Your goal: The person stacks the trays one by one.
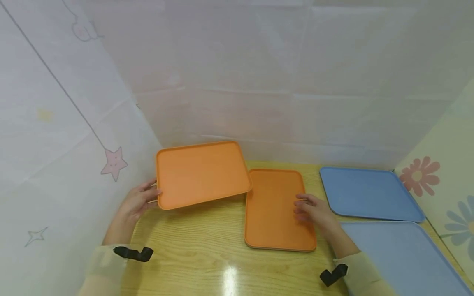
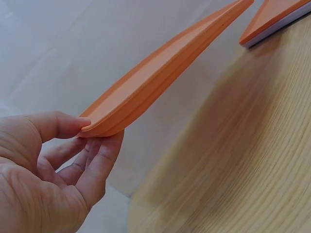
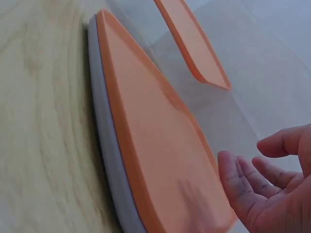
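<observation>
Pinch grip, left hand (image 1: 138, 201): thumb over the rim and fingers beneath, at the near left corner of the raised orange tray (image 1: 201, 174). Tray sits left of centre in the head frame, tilted, clear of the wood-grain table (image 1: 192, 255); the left wrist view shows its shadow below. Right hand (image 1: 314, 211) holds nothing; fingers loosely bent, thumb apart, at the right edge of the flat orange tray (image 1: 275, 213), centre-right of frame. Whether a fingertip touches that edge: cannot tell. Right wrist view shows a pale layer (image 3: 104, 121) directly under the flat tray. Blue tray (image 1: 370, 193) lies at the right of frame, paler blue tray (image 1: 403, 255) at lower right. Step in hand, by my judgement: one-handed carrying of the raised tray, its far end unsupported. Next move would seem to call for a firm corner pinch, levelling the tray, and keeping its right end off the flat one; the right hand looks free to steady either orange tray.
</observation>
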A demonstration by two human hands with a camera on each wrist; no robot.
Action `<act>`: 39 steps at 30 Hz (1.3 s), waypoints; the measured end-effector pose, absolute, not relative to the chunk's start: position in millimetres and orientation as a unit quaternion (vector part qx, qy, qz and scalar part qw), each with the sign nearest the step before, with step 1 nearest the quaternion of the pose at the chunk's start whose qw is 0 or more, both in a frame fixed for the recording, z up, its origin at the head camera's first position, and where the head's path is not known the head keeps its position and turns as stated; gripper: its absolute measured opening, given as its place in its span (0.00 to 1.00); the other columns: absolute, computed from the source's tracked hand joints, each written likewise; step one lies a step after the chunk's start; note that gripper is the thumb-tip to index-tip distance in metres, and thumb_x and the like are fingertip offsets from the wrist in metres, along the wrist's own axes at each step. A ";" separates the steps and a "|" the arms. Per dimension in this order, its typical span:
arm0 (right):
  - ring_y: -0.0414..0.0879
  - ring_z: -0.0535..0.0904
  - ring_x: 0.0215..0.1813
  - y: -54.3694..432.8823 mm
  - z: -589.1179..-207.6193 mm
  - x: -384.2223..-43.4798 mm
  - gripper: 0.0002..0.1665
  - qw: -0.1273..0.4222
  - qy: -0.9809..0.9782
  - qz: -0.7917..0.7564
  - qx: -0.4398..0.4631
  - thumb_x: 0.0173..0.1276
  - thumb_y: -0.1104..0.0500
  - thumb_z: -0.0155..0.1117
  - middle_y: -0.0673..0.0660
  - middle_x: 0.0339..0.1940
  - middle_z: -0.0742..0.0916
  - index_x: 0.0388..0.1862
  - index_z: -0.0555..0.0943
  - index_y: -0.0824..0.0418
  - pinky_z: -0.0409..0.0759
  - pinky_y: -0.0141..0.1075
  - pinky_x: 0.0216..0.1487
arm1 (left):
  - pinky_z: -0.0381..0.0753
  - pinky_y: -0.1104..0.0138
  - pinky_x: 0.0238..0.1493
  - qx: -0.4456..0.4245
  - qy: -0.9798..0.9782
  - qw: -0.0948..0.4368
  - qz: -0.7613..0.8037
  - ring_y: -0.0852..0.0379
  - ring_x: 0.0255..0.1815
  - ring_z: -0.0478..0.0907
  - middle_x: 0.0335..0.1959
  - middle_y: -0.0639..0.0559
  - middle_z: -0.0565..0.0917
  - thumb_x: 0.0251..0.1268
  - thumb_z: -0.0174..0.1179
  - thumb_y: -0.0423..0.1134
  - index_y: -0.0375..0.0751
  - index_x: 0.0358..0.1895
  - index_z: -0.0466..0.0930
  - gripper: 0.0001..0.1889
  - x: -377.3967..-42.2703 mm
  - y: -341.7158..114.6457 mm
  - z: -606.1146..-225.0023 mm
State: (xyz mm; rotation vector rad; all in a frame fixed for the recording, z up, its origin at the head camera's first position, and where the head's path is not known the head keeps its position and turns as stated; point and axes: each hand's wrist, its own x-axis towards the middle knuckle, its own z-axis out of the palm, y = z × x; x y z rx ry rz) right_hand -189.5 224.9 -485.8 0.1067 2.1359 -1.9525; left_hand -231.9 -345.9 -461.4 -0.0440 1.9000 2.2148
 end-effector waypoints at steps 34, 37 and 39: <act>0.53 0.82 0.59 123.0 -501.4 -183.3 0.29 0.033 0.465 -0.881 0.083 0.76 0.66 0.57 0.56 0.55 0.78 0.71 0.59 0.62 0.79 0.50 0.64 | 0.86 0.61 0.49 -0.023 0.620 0.096 0.779 0.58 0.48 0.84 0.60 0.44 0.76 0.72 0.60 0.29 0.45 0.80 0.57 0.37 -237.9 -194.5 -477.4; 0.56 0.81 0.61 120.3 -501.4 -184.2 0.32 0.030 0.450 -0.888 0.093 0.74 0.68 0.57 0.56 0.54 0.76 0.72 0.57 0.59 0.77 0.53 0.66 | 0.86 0.62 0.48 -0.022 0.620 0.097 0.778 0.58 0.47 0.84 0.62 0.43 0.76 0.72 0.60 0.29 0.45 0.80 0.56 0.37 -238.6 -186.5 -478.1; 0.57 0.80 0.61 118.8 -501.0 -184.7 0.34 0.027 0.435 -0.895 0.096 0.73 0.69 0.56 0.56 0.53 0.74 0.72 0.55 0.57 0.77 0.53 0.66 | 0.86 0.62 0.49 -0.021 0.618 0.099 0.780 0.57 0.47 0.84 0.61 0.43 0.76 0.72 0.60 0.28 0.45 0.81 0.56 0.37 -238.5 -181.5 -478.9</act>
